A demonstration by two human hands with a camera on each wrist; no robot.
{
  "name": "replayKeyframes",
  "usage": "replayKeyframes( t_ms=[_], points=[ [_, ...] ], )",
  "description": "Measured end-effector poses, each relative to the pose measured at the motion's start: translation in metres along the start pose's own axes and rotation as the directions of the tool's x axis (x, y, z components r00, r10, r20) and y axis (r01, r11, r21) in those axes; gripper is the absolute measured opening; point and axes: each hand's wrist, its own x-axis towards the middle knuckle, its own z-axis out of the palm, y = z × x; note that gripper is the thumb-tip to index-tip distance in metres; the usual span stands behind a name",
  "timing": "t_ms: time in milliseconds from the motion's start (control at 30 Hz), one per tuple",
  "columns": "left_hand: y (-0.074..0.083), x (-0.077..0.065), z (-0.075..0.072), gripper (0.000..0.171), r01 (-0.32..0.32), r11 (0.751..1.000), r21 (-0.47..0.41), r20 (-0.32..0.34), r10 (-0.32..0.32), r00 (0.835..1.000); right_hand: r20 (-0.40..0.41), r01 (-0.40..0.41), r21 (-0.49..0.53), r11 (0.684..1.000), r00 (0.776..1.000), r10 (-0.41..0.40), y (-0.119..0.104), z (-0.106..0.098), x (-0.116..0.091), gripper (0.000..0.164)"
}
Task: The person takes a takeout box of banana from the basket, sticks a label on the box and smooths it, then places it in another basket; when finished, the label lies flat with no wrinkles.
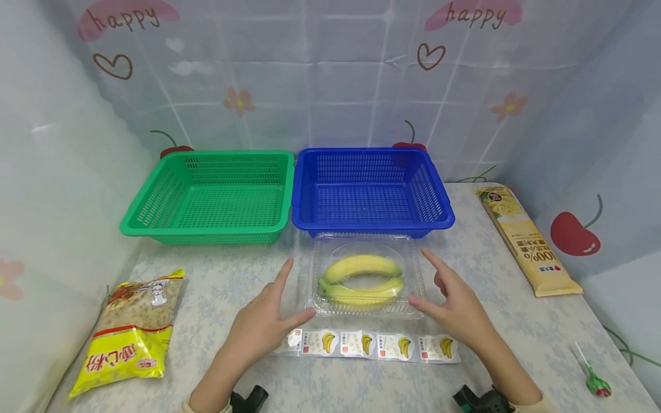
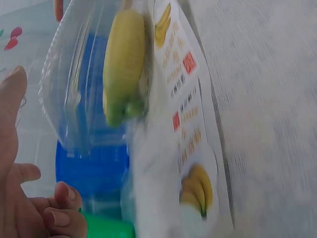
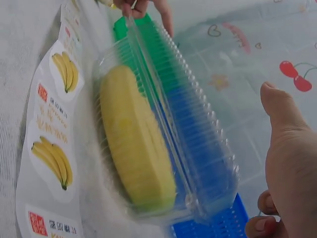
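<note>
A clear plastic clamshell box [image 1: 361,311] with bananas [image 1: 364,265] inside lies in front of me, its lid down over the fruit. My left hand [image 1: 258,321] is at the box's left side, thumb and index finger spread, the thumb tip right at the front left corner. On the other side, my right hand [image 1: 457,307] has its thumb at the front right edge and its index finger pointing forward. Neither hand grips anything. A strip of banana stickers [image 1: 356,345] lies just in front of the box, its left end partly hidden by my left hand.
Behind the box stand a green basket [image 1: 206,236] on the left and a blue basket [image 1: 374,221] on the right. A yellow pasta bag [image 1: 131,338] lies at left. At right are a long noodle packet [image 1: 527,241] and a green-wrapped lollipop [image 1: 594,378].
</note>
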Motion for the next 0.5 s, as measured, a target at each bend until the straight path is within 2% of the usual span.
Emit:
replayKeyframes(
  t_ms=[100, 200, 300, 433, 500],
  points=[
    [-0.013, -0.007, -0.007, 0.095, 0.016, 1.0, 0.026, 0.003, -0.016, 1.0, -0.062, 0.091, 0.036, 0.995, 0.994, -0.089, -0.013, 0.0, -0.003, 0.084],
    [-0.025, -0.013, -0.012, 0.087, 0.03, 0.998, 0.048, 0.021, -0.031, 0.999, -0.082, 0.201, 0.082, 0.976, 0.978, -0.194, -0.026, 0.004, -0.007, 0.081],
    [-0.037, -0.018, -0.014, 0.08, 0.037, 0.999, 0.035, 0.065, -0.04, 0.997, -0.072, 0.288, 0.109, 0.951, 0.957, -0.282, -0.04, 0.012, -0.011, 0.08],
    [-0.048, -0.023, -0.014, 0.069, 0.034, 0.999, 0.011, 0.114, -0.035, 0.993, -0.024, 0.353, 0.149, 0.924, 0.935, -0.353, -0.059, 0.026, -0.017, 0.072],
    [-0.051, -0.026, -0.014, 0.063, 0.024, 0.999, 0.02, 0.118, -0.027, 0.993, 0.01, 0.382, 0.168, 0.909, 0.921, -0.389, -0.069, 0.036, -0.02, 0.065]
  ],
)
